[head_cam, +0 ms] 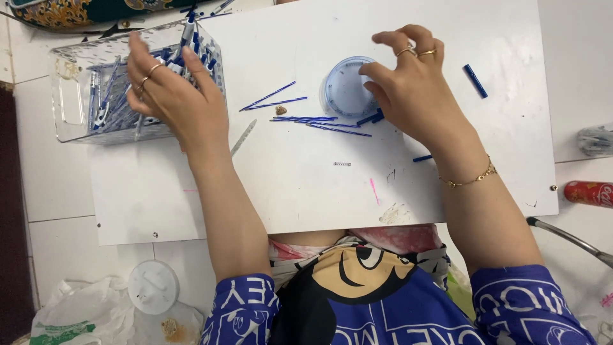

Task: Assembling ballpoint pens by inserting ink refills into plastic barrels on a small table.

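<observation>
Reaching into the clear box (pixel 76 96) at the left edge of the white board (pixel 306 191), the left hand (pixel 169 96) has its fingers spread and curled over the bundle of blue pen parts (pixel 112 108) that fills the box; the fingertips touch the parts, but I cannot tell if they already pinch one, because the back of the hand hides them. The right hand (pixel 412 86) rests on the board near its middle, with the fingers bent and loosely open; the thumb and first finger touch the rim of a small round blue lid (pixel 345 89), and a short dark blue piece (pixel 370 118) lies just under the thumb. Between the two hands several thin blue refills (pixel 306 118) lie loose on the board, some crossed, together with a tiny spring (pixel 341 164) lower down and one blue cap (pixel 475 80) well apart on the right. A silver tube (pixel 243 137) lies beside the left wrist. Judging from this, the work looks to be only in its early or middle part: the box is full, many parts lie unjoined on the board, and no row or heap of finished pens can be seen anywhere. On the floor below the board are a white round lid (pixel 153 287) and a plastic bag (pixel 76 316), and a red can (pixel 589 193) lies at the right.
</observation>
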